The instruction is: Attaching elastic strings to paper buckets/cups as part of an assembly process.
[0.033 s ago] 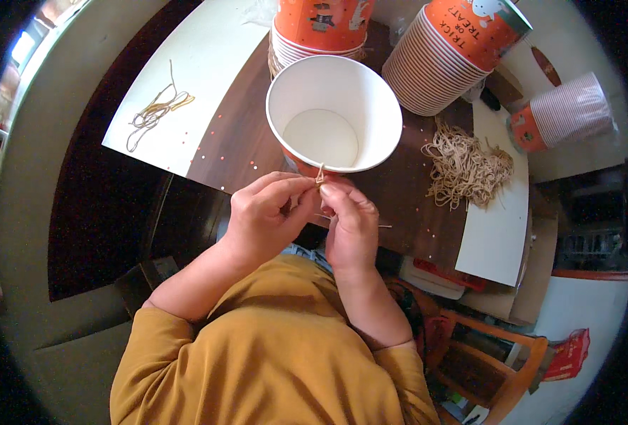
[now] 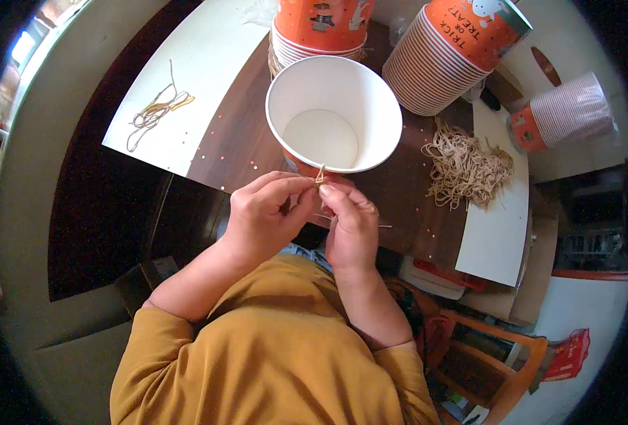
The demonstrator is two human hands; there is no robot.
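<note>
A large paper bucket [image 2: 321, 134], white inside and orange outside, stands open end up in front of me. Just at its near rim, my left hand [image 2: 268, 207] and my right hand [image 2: 351, 223] meet, thumbs and fingertips pinched together. Between them is a thin tan cord [image 2: 321, 173], its small loop poking up against the rim. A thin end of what looks like cord shows to the right of my right hand. Whether the cord passes through the bucket's wall is hidden by my fingers.
A heap of tan cords [image 2: 467, 166] lies to the right, and several loose cords [image 2: 157, 112] lie to the left. Stacks of orange buckets [image 2: 434, 67] stand behind; another wrapped stack [image 2: 567, 113] is at far right. Small dots are scattered over the brown tabletop [image 2: 222, 152]. A wooden chair [image 2: 516, 382] is at lower right.
</note>
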